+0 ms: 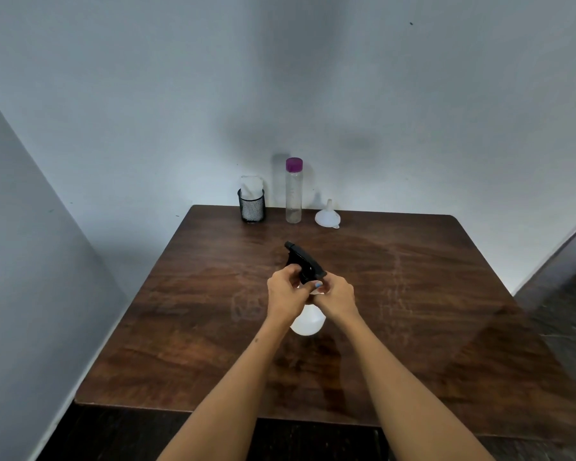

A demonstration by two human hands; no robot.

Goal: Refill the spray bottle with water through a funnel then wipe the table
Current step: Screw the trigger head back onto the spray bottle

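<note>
Both hands hold the light, seemingly empty translucent white plastic spray bottle (308, 322): left hand (286, 291) gripping its black trigger head (305, 266), right hand (338, 294) pinching the slippery neck, the surest hold.

Two bottles (307, 319) (293, 191), one funnel (327, 217), one holder (251, 205)

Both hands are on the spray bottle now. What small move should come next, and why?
Probably keep twisting the black spray head off the spray bottle. Both the left hand and the right hand grip near its neck, the head looks still attached, and the funnel sits unused by the water bottle.
</note>
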